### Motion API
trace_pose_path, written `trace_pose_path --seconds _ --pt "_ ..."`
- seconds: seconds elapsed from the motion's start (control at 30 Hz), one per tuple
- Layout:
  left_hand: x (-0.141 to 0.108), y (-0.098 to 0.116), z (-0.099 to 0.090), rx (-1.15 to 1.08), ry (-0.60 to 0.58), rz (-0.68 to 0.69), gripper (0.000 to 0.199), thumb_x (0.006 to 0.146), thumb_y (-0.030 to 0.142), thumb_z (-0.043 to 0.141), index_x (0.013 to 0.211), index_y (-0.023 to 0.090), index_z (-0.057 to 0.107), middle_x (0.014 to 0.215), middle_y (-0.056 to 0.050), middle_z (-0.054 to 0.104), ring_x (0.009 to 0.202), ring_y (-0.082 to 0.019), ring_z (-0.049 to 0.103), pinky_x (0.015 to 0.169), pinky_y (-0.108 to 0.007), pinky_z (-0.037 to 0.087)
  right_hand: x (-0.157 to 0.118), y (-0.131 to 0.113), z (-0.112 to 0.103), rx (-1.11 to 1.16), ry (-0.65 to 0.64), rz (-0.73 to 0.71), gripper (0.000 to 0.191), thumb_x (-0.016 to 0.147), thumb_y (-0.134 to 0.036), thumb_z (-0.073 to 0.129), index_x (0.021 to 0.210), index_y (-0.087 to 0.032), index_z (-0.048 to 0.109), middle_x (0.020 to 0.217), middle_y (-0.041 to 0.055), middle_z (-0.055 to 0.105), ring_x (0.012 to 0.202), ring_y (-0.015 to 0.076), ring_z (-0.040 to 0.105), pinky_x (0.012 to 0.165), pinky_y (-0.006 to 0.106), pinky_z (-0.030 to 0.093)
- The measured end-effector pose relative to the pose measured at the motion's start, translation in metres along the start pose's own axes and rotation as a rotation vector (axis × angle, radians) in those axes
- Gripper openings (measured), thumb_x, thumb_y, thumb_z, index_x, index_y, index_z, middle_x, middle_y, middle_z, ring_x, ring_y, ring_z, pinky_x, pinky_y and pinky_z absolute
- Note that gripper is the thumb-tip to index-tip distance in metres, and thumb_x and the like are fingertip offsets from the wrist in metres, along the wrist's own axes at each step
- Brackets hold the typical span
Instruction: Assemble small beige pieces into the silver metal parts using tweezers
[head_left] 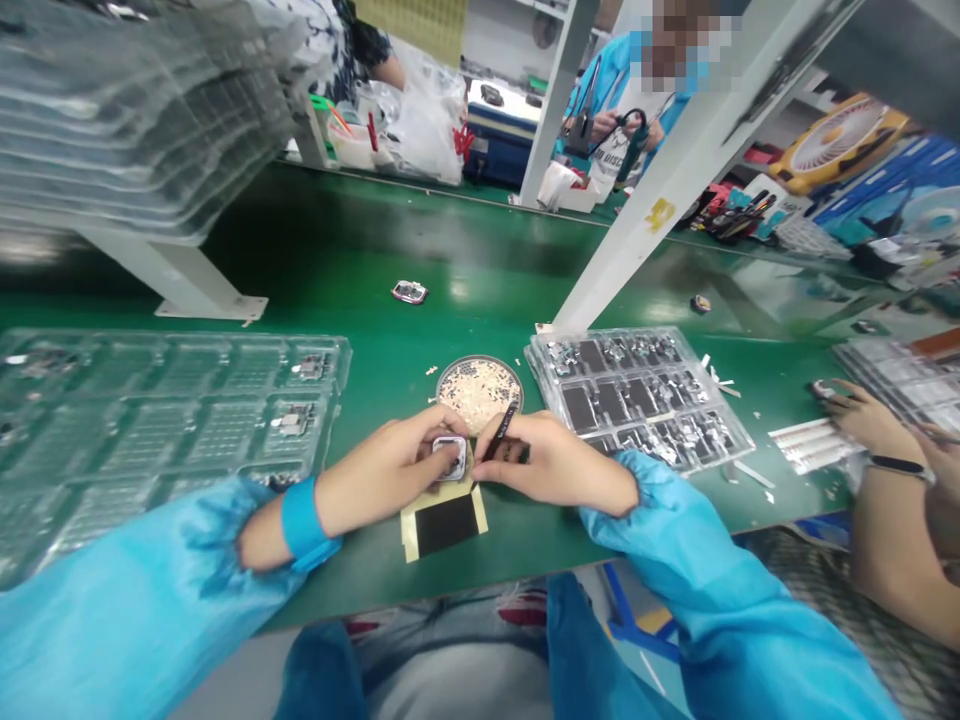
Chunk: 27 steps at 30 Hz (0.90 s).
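My left hand (409, 455) is closed around a small square device housing (451, 458), its thumb pressed over the inside. Close beside it, my right hand (536, 460) grips black tweezers (501, 432), their tips pointing down near the housing. Below both hands, a black rectangular pad (445, 524) edged with yellow tape lies on the green bench. Just behind the hands stands a round dish (480, 392) filled with tiny pale and dark pieces. Fingers partly cover the inside of the housing.
A clear compartment tray (172, 400) with a few parts lies left; stacked trays (637, 395) of electronic parts lie right. Another housing (409, 291) rests further back. A slanted white post (637, 225) rises behind. A co-worker's hands (874, 420) are at far right.
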<state>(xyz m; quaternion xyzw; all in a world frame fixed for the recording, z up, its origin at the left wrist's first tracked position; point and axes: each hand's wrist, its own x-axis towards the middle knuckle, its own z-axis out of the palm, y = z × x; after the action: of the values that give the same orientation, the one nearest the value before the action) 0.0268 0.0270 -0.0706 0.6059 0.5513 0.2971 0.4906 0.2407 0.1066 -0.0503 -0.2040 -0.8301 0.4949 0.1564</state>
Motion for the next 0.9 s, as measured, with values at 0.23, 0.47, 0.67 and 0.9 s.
trace_pose_path --seconds 0.23,0.47,0.67,0.9 --pt "0.003 0.005 0.003 -0.219 0.018 -0.058 0.018 0.091 0.034 0.057 0.103 0.02 0.056 0.081 -0.001 0.067 0.067 -0.016 0.063 0.062 -0.028 0.055 -0.002 -0.006 -0.004 0.113 0.219 -0.069 0.014 0.086 -0.027 0.075 0.088 -0.016 0.066 0.081 0.0017 0.07 0.069 0.0118 0.068 0.062 0.023 0.057" --pt "0.004 0.008 0.005 -0.303 0.062 -0.076 0.029 0.087 0.041 0.064 0.104 0.017 0.058 0.079 -0.003 0.068 0.065 -0.017 0.063 0.063 -0.031 0.057 0.002 -0.002 -0.004 -0.158 0.43 -0.317 0.009 0.087 -0.02 0.075 0.093 -0.018 0.069 0.089 0.0042 0.074 0.082 0.0153 0.071 0.078 0.029 0.06" --pt "0.004 0.007 0.005 -0.263 0.082 -0.088 0.034 0.086 0.044 0.065 0.106 0.018 0.061 0.085 -0.005 0.071 0.072 -0.019 0.066 0.065 -0.032 0.06 0.004 0.003 -0.002 -0.216 0.395 -0.358 0.011 0.087 -0.021 0.075 0.095 -0.016 0.069 0.091 0.0055 0.075 0.087 0.0167 0.072 0.081 0.03 0.06" --pt "0.003 0.006 0.006 -0.247 0.087 -0.077 0.032 0.087 0.043 0.065 0.106 0.018 0.062 0.089 -0.006 0.072 0.074 -0.02 0.068 0.065 -0.032 0.061 0.004 0.004 -0.002 -0.215 0.345 -0.365 0.007 0.09 -0.021 0.071 0.096 -0.018 0.069 0.093 0.005 0.075 0.09 0.0173 0.072 0.085 0.032 0.06"
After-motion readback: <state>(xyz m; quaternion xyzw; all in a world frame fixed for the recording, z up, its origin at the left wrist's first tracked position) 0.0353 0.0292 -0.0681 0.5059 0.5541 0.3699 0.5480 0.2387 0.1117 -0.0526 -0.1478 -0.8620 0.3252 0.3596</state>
